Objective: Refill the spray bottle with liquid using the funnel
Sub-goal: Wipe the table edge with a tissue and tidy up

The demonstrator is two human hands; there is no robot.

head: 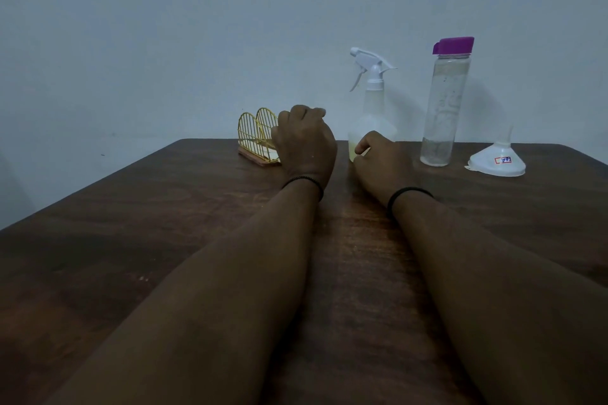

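A clear spray bottle [373, 99] with a white trigger head stands at the far side of the dark wooden table [164, 240]; a little pale yellowish liquid sits in its bottom. To its right stands a tall clear bottle [445, 102] with a purple cap, liquid inside. Further right a white funnel [498, 159] lies mouth down, spout up, with a red-edged label. My right hand [383, 163] rests in a fist on the table just in front of the spray bottle's base. My left hand [304, 141] is a fist too, left of the bottle. Neither holds anything.
A gold wire holder [255, 138] on a small wooden base stands at the far edge, partly behind my left hand. A plain pale wall rises directly behind the table. My forearms lie across the middle of the tabletop.
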